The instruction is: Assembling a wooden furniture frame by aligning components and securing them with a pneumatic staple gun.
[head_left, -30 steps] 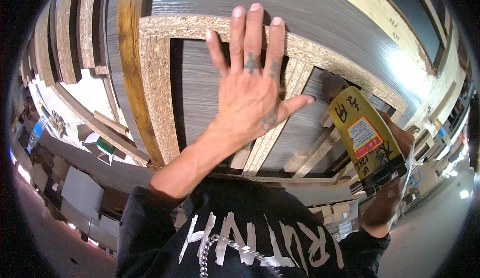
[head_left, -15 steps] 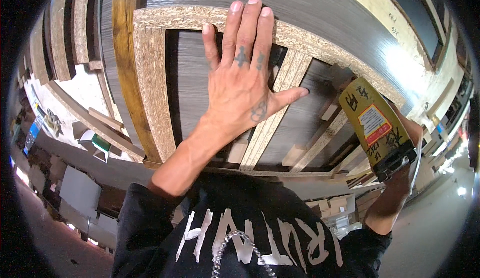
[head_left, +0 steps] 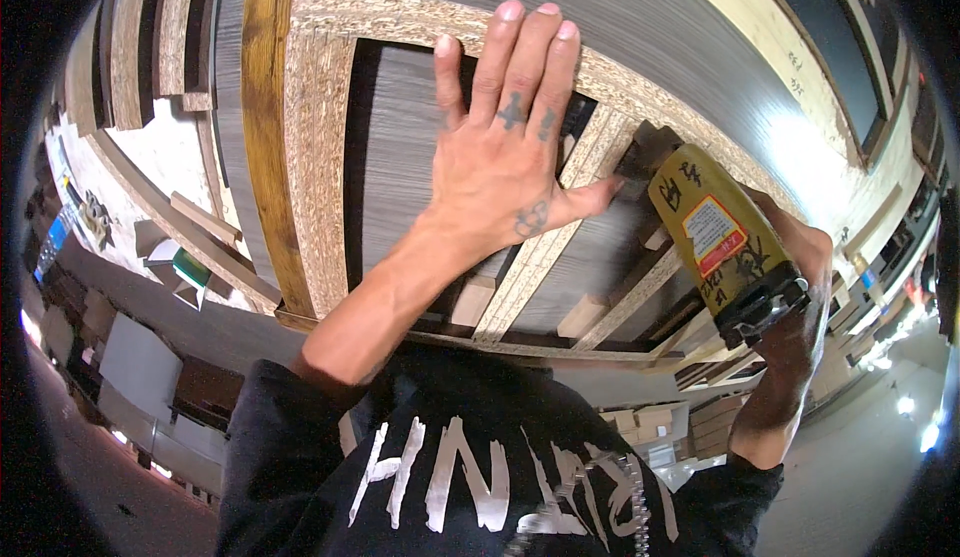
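Note:
My left hand (head_left: 500, 157) lies flat with its fingers spread, pressing on the far rail of a particleboard frame (head_left: 320, 157). Its thumb reaches across a crosspiece (head_left: 560, 202) of the same board. In my right hand (head_left: 800, 247) is an olive-yellow nail gun (head_left: 715, 237) with a label, dark marker writing and a black end. The gun's dark nose (head_left: 655, 145) is by the far rail, just right of my left thumb. My right fingers are mostly hidden behind the gun's body.
Beneath the frame lies a dark grey wood-grain panel (head_left: 590, 7). A brown wooden strip (head_left: 268, 127) runs along the frame's left side. Particleboard strips (head_left: 180, 27) stand at the far left. A small white-and-green box (head_left: 180, 269) sits near the left edge.
The nail gun has moved left, its nose closer to the crosspiece's far end and my left thumb. My left hand stays flat on the frame while the view has shifted slightly.

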A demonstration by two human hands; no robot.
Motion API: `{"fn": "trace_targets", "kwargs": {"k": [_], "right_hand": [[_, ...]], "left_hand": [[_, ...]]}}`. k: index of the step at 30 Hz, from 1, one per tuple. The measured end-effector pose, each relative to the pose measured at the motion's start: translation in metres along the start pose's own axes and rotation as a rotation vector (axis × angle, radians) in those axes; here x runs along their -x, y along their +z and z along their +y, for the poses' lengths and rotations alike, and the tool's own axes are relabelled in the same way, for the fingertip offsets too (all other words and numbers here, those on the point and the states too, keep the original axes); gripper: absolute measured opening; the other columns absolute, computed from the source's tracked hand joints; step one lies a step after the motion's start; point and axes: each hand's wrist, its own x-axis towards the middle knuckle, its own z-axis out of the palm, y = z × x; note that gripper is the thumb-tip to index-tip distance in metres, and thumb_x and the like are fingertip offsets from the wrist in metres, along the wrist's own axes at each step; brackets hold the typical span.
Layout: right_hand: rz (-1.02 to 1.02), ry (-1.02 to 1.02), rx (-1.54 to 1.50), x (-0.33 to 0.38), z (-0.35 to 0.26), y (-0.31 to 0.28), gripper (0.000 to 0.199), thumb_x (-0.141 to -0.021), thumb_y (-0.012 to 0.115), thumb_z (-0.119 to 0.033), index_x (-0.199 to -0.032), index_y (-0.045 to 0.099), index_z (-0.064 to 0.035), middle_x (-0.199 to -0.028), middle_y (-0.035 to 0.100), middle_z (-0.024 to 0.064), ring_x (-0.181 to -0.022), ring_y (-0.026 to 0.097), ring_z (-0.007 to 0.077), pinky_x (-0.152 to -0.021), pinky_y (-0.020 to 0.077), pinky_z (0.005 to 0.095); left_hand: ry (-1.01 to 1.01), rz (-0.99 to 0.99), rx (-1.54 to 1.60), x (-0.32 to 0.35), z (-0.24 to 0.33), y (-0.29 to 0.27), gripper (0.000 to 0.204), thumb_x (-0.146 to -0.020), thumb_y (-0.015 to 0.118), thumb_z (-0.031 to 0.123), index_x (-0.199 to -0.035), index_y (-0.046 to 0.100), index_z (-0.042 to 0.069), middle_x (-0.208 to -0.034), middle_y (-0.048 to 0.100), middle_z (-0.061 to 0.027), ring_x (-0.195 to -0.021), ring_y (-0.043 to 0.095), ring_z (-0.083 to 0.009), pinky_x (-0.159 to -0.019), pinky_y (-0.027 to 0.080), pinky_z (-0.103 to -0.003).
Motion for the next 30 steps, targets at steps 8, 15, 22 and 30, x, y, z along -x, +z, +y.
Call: {"fn": "trace_targets", "kwargs": {"k": [8,15,22,30], "right_hand": [[-0.016,-0.058,0.078,-0.002,0.012,0.002,0.054,-0.066,0.073,-0.02,-0.115,0.067,0.002,-0.095,0.073,0.0172,-0.076,0.072,0.0263,-0.072,0.0575,0.0333],[-0.037,-0.055,0.173,-0.004,0.013,0.0,0.055,-0.062,0.074,-0.015,-0.114,0.067,0.0026,-0.091,0.072,0.0175,-0.082,0.073,0.0273,-0.074,0.0572,0.0355],[-0.04,-0.106,0.111,-0.007,0.019,-0.005,0.058,-0.062,0.074,-0.016,-0.115,0.066,0.0044,-0.092,0.072,0.0179,-0.08,0.073,0.0286,-0.074,0.056,0.0346],[0.01,-0.19,0.226,-0.004,0.023,-0.001,0.054,-0.066,0.074,-0.018,-0.113,0.066,0.0065,-0.092,0.071,0.019,-0.075,0.071,0.0283,-0.072,0.0558,0.0356]], "left_hand": [[-0.013,-0.013,0.098,0.0,0.001,0.001,0.128,-0.06,0.077,0.067,-0.153,0.021,0.0,-0.159,0.02,-0.0171,-0.151,0.008,-0.0332,-0.118,-0.007,-0.06],[-0.021,0.015,0.097,-0.001,0.004,0.003,0.128,-0.058,0.079,0.065,-0.152,0.023,-0.001,-0.157,0.023,-0.018,-0.15,0.009,-0.0342,-0.118,-0.008,-0.06],[-0.014,0.036,0.036,-0.003,0.006,0.008,0.112,-0.07,0.064,0.064,-0.151,0.025,-0.003,-0.156,0.025,-0.0208,-0.15,0.011,-0.0357,-0.117,-0.009,-0.061],[0.002,0.091,0.014,-0.001,0.003,0.011,0.116,-0.063,0.071,0.061,-0.152,0.025,0.001,-0.154,0.03,-0.0197,-0.148,0.016,-0.0371,-0.119,-0.007,-0.057]]}}
